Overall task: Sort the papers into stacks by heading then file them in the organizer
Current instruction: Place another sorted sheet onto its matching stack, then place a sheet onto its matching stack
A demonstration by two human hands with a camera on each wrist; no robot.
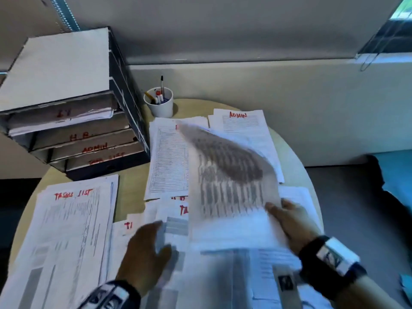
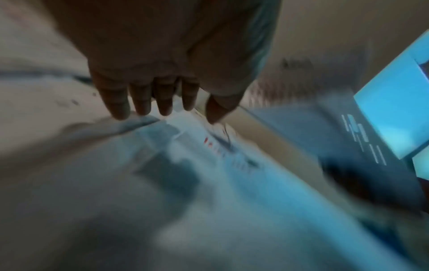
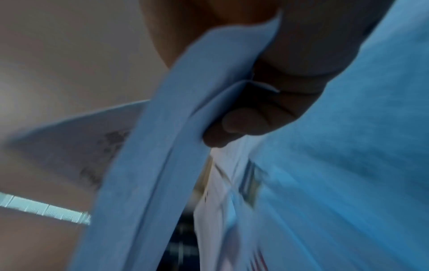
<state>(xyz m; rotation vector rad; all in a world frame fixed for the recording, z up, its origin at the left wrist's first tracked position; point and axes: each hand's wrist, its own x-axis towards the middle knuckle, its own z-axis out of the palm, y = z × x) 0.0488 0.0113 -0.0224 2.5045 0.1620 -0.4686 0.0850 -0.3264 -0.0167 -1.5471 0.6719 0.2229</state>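
Note:
My right hand (image 1: 287, 219) grips a printed sheet (image 1: 231, 188) by its near right edge and holds it lifted and curling over the pile; the right wrist view shows the fingers (image 3: 246, 126) curled round the paper (image 3: 162, 146). With straight fingers, my left hand (image 1: 147, 248) presses on the loose papers (image 1: 174, 226) near the front; its fingers (image 2: 144, 99) lie flat in the left wrist view. A stack headed TASKS LIST (image 1: 73, 219) lies at the left, an ADMIN stack (image 1: 240, 126) at the back. The organizer (image 1: 73, 121) stands back left with labelled trays.
A white cup of pens (image 1: 159, 103) stands behind the papers beside the organizer. The round table's edge (image 1: 312, 186) curves close on the right, with a blue cloth (image 1: 396, 175) beyond it. A wall runs behind the table.

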